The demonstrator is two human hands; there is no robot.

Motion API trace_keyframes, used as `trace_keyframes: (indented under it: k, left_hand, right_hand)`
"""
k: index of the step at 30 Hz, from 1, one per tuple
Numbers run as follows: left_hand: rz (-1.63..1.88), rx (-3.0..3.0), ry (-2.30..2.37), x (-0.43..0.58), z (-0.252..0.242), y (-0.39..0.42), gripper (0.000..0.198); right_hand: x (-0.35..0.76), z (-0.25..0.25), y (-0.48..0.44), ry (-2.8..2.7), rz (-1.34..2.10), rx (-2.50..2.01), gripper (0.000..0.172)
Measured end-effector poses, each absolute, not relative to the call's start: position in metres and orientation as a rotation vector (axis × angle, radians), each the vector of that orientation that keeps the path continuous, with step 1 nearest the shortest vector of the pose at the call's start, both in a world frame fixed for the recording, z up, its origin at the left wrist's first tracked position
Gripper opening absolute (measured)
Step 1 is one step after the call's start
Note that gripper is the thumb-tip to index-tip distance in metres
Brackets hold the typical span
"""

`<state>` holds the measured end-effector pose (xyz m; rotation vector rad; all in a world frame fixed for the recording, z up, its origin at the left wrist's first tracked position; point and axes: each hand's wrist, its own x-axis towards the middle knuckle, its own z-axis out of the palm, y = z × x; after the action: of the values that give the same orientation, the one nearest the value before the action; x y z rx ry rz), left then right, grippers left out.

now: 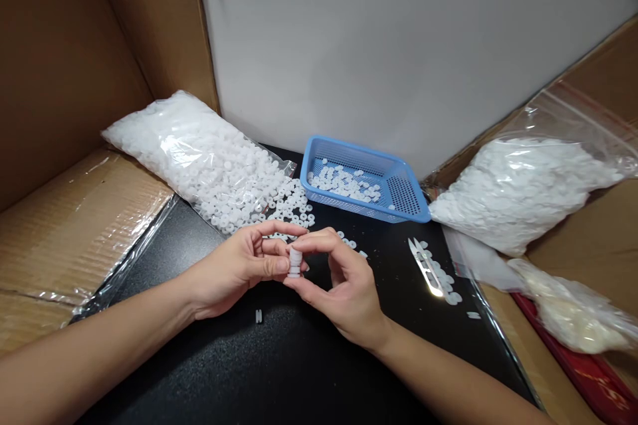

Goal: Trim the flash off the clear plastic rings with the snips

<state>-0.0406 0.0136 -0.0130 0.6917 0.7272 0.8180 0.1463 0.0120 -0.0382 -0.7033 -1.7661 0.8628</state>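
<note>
Between my two hands is a short upright stack of white plastic rings (295, 263). My left hand (254, 259) pinches it from the left side with thumb and fingers. From the right, my right hand (343, 279) grips its top and bottom between forefinger and thumb. Just beyond my hands, loose white rings (289, 202) spill from a clear plastic bag (199, 153) full of them. A small white grooved piece (258, 316) stands on the black table (224, 358) in front of my left hand.
A blue perforated basket (416, 216) holding flat white discs stands at the back. Metal thread snips (425, 267) lie at right beside more white discs (441, 275). Farther right are a filled zip bag (528, 192), a smaller bag (573, 312) and a red packet (573, 358). Cardboard walls (74, 33) flank the table.
</note>
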Motion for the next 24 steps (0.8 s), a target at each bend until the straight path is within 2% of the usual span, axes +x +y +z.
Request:
trace_keyframes:
  k: [12, 14, 18, 24]
  left_hand:
    - [0.963, 0.729, 0.89, -0.039, -0.016, 0.013, 0.043]
    - [0.956, 0.89, 0.941, -0.039, -0.017, 0.015, 0.036]
    - [0.778, 1.617, 1.067, -0.03, -0.025, 0.024, 0.021]
    - [0.721, 1.967, 0.959, 0.009, -0.05, 0.04, 0.029]
  right_hand:
    - [0.146, -0.037, 0.015, -1.758, 0.677, -0.735, 0.022]
    - [0.151, -0.032, 0.02, -1.744, 0.665, -0.746, 0.023]
    - [0.167, -0.011, 0.034, -1.636, 0.57, -0.742, 0.026]
    - [0.18, 0.011, 0.042, -1.491, 0.615, -0.73, 0.03]
